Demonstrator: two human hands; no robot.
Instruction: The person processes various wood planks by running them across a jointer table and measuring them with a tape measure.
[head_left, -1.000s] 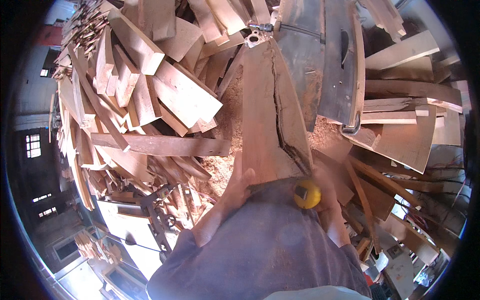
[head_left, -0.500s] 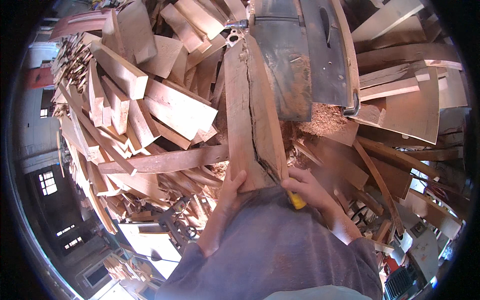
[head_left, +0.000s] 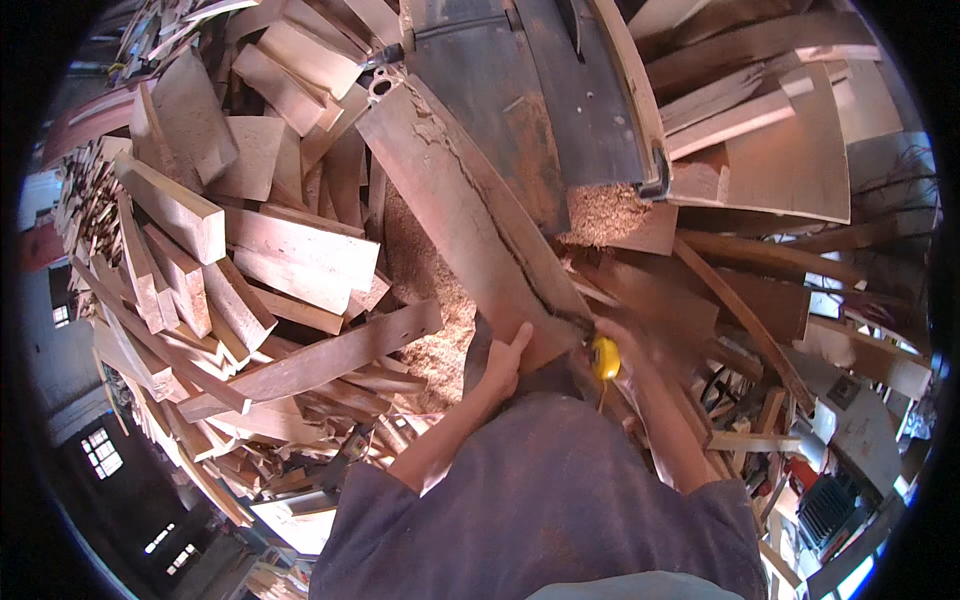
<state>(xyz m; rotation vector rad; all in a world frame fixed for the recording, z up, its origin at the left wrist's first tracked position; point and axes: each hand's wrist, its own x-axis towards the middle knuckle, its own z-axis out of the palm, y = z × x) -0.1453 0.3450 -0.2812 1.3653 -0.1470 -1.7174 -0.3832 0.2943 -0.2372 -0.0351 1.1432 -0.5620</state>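
Note:
A thick wooden plank with a long dark crack slants from the machine's edge at upper left down to my body. My left hand grips its near end, thumb on top of the face and the other fingers out of sight beneath. My right hand is closed around a yellow tape measure, close beside the plank's near right corner. That hand is slightly blurred, and I cannot tell whether it also touches the wood.
Ahead stands a dark metal machine table with a blade slot and a wooden rail. Sawdust lies at its front edge. Cut timber is heaped on the left, and more boards lean at right. A finned motor sits lower right.
The plank has gone from nearly upright in view to slanting, its far end now further left. Both hands appear further right, and the tape measure shows more fully. The view has shifted too.

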